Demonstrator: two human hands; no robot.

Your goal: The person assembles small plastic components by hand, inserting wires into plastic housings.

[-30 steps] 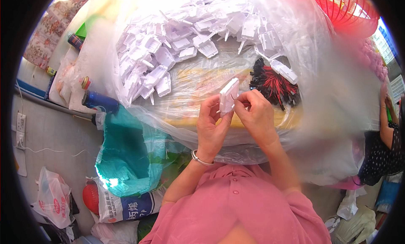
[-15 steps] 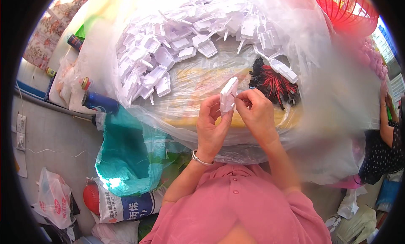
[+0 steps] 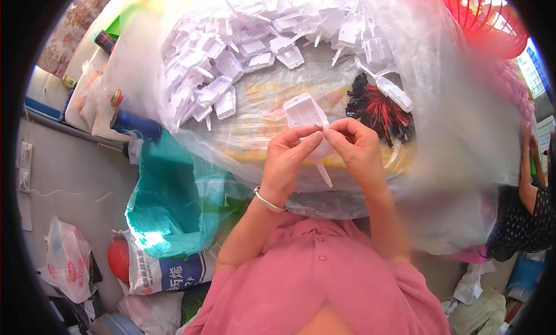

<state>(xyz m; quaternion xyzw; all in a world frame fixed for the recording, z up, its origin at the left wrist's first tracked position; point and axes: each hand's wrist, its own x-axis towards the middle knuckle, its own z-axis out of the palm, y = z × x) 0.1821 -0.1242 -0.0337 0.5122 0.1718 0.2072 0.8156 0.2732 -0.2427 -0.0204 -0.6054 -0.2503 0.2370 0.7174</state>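
A white plastic casing (image 3: 306, 110) with a shallow open tray and a pointed stem hangs between my two hands, its tray side facing up. My left hand (image 3: 288, 158) is closed at the casing's edge, thumb and forefinger pinched. My right hand (image 3: 358, 152) meets it there, thumb and forefinger pressed together. A short bit of thin dark-red wire (image 3: 318, 127) shows between the fingertips; its other end is hidden. Just beyond my right hand lies a bundle of red and black wires (image 3: 387, 112), next to a single white casing (image 3: 394, 96).
Many like white casings (image 3: 214, 54) are heaped along the far side on clear plastic sheeting (image 3: 260, 112). A teal bag (image 3: 174, 190) hangs open at the left, near a blue bottle (image 3: 136, 126). A red basket (image 3: 483, 16) stands far right. Another person's arm (image 3: 527, 178) shows at right.
The casing has turned from nearly edge-on to showing its open tray, with its stem now pointing toward me. My fingertips have come together at its edge. The view has shifted slightly.
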